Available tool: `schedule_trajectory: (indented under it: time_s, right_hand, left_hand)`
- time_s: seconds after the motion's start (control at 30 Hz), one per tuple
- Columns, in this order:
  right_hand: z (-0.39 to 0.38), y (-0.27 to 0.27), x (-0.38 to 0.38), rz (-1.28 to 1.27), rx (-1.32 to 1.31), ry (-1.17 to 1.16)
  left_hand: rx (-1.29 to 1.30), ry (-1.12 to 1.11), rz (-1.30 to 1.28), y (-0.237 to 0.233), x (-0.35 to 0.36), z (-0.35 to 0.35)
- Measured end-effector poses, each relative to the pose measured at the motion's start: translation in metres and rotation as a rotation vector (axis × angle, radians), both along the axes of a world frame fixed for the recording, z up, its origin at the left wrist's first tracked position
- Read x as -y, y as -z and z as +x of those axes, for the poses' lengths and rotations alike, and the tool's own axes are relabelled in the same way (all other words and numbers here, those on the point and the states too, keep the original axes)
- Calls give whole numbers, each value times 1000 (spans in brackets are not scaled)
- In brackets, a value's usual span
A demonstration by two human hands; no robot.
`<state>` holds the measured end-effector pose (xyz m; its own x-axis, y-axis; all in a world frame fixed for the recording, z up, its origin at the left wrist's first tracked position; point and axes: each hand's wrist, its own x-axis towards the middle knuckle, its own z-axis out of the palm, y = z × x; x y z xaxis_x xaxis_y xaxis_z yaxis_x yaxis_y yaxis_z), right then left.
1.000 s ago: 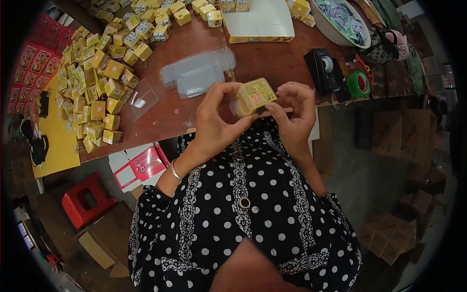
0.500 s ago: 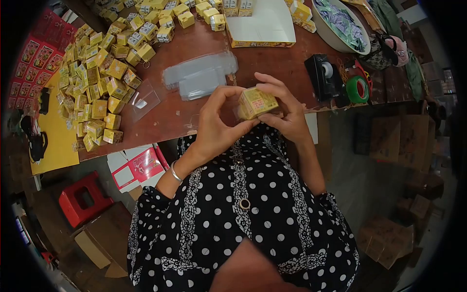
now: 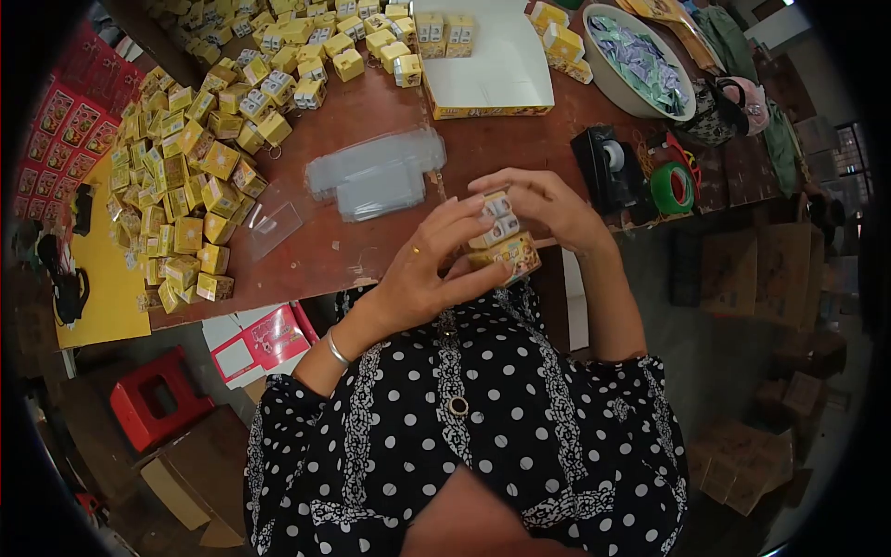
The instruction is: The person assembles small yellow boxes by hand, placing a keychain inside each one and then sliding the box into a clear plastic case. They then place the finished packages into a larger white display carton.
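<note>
Centrally in the frame, both hands close together around a small yellow box (image 3: 509, 249), held just above the near edge of the brown table (image 3: 501, 139). The left hand (image 3: 422, 269) clamps it from the lower left, and the right hand (image 3: 549, 209) curls its fingers over the top. A stack of clear plastic sleeves (image 3: 376, 172) lies just beyond; a heap of yellow boxes (image 3: 186, 176) fills the upper left, and a black tape dispenser (image 3: 608, 162) stands to the right.

Yellow box pile (image 3: 186, 176) left; tape dispenser (image 3: 608, 162), green roll (image 3: 672, 186) rt.
</note>
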<state>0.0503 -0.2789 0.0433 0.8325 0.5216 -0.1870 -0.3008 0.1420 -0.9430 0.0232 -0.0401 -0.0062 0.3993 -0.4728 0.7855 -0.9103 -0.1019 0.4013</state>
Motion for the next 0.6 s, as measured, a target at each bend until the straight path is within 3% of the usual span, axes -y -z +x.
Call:
schedule_trajectory:
  time_s: [0.03,0.1,0.17,0.2,0.27,0.33,0.4,0.6]
  right_hand:
    - [8,4,1,-79,35,-68]
    - [25,-4,8,-236,97,-132]
    - [42,-32,21,-274,212,-41]
    - [61,-30,35,-371,257,79]
    - [101,-23,47,-386,438,381]
    - [146,-5,59,-412,516,446]
    - [186,13,64,-807,739,685]
    - [263,51,69,-892,719,629]
  left_hand:
    - [-155,24,-14,-4,1,-4]
    - [-82,-40,-28,6,2,3]
    - [-2,-223,40,6,-4,16]
    - [1,-230,35,7,-10,20]
    - [-292,-331,136,8,-18,22]
    - [-336,-360,121,18,-21,23]
    - [-387,-357,168,32,-24,24]
    - [-476,-345,200,47,-30,22]
